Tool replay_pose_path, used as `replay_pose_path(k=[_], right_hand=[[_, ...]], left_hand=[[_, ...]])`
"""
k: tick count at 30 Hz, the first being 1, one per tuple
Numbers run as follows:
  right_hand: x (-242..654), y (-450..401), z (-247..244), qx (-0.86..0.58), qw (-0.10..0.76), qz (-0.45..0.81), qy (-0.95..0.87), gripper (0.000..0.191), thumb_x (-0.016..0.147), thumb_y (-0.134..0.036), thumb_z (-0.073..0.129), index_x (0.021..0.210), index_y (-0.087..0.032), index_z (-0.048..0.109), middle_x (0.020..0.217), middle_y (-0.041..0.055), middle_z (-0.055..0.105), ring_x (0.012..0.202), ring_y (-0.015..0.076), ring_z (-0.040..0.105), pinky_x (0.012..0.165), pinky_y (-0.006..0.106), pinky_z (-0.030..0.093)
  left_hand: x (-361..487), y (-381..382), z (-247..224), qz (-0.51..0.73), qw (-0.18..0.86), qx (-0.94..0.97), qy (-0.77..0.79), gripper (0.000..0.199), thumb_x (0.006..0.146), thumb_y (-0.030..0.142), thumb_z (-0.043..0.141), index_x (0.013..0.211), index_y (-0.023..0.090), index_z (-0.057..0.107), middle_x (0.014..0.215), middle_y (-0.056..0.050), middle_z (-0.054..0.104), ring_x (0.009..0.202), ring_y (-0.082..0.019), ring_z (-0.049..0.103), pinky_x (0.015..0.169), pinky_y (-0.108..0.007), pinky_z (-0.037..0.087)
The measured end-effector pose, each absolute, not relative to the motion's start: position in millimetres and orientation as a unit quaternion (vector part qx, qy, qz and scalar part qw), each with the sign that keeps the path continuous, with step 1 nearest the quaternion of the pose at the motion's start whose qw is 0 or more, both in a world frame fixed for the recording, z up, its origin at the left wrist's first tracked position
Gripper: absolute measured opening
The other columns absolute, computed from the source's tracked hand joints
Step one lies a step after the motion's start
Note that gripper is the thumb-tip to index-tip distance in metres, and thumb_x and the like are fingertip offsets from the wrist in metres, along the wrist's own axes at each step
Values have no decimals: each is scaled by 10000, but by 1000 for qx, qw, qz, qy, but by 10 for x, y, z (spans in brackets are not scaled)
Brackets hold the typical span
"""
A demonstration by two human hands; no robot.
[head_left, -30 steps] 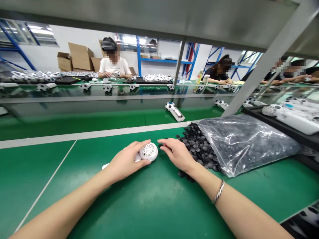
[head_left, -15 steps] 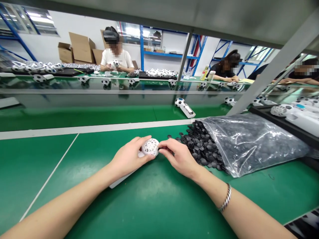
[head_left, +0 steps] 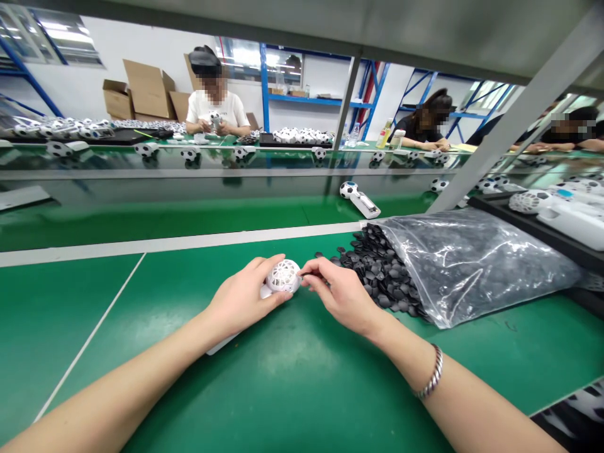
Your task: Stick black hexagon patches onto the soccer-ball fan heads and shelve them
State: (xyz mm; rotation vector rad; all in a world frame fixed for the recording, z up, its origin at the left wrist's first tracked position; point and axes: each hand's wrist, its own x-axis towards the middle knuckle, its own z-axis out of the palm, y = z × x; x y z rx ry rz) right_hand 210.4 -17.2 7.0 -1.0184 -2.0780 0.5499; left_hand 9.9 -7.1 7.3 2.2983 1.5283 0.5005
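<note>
A white device with a round, slotted head (head_left: 284, 275) lies on the green table (head_left: 189, 402). My left hand (head_left: 245, 292) is closed round its head, thumb and fingers on either side, and covers most of the handle. Between the thumb and index finger of my right hand (head_left: 337, 292) is a small black piece (head_left: 306, 274), held at the right edge of the slotted head. Whether the piece touches the head cannot be made out. A heap of black pieces (head_left: 384, 274) spills from a clear plastic bag (head_left: 481, 264) to the right.
Beyond the table's pale edge, a belt (head_left: 212, 214) carries a football-patterned device (head_left: 361, 199) and others. A black tray (head_left: 500, 217) with white devices stands at the right, near a slanting metal post (head_left: 495, 126). Several people sit across the belt.
The football-patterned device on the near belt has shifted right, and those on the far belt left. My hands remain at the slotted head; the black piece shows more clearly.
</note>
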Motion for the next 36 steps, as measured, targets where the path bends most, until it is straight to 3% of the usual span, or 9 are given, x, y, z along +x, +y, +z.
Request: replay_pose_path(k=[5,9,18,22,28,31,36], right_hand=[[2045,-211,94,-391,414,183,-801,73,835,-173,520,868,-183,585,834,27,583,801,137,539,740,259,436],[1961,-266,48,-384,396,258,-793,70,831,-154,520,842,-194,576,781,0,607,705,116,545,670,241,441],[1932,-174,-106,-412,436,262,-756,69,749,-156,623,738,-186,562,910,30,487,931,146,507,820,295,435],[1934,-155,-107,-427,427,291,-742,146,723,-172,638,809,-195,522,1126,69,487,1151,189,415,856,316,427],[1903,-118,-139,-430,433,381,-695,296,738,-204,612,957,-213,413,1081,61,560,1043,172,533,801,317,467],[1920,-112,-128,-428,425,369,-708,325,736,-195,616,999,-221,427,1091,48,559,1044,172,530,781,310,470],[1954,-152,-85,-406,410,290,-763,318,733,-129,608,1013,-242,510,1134,36,524,1102,172,463,871,331,422]], left_hand=[[88,-84,94,170,165,812,533,632,737,527,537,1299,310,344,1221,-25,501,989,-240,554,821,-340,448],[93,-72,101,170,163,814,531,626,742,558,515,1294,314,349,1228,-21,498,1000,-241,549,820,-342,448],[122,-98,129,176,173,808,535,582,743,520,543,1266,325,377,1179,-9,522,962,-222,558,793,-342,453],[111,-90,125,186,181,805,533,574,729,499,572,1248,327,397,1160,-3,530,952,-215,558,780,-331,454],[116,-54,133,206,196,805,520,480,749,465,563,1185,286,474,1082,-15,564,906,-206,560,779,-319,449],[124,-46,141,209,216,802,516,467,725,445,596,1151,289,483,1066,-11,558,872,-196,563,760,-311,456],[109,-42,118,203,221,800,520,562,671,432,647,1178,302,442,1122,-15,530,887,-203,563,773,-321,459]])
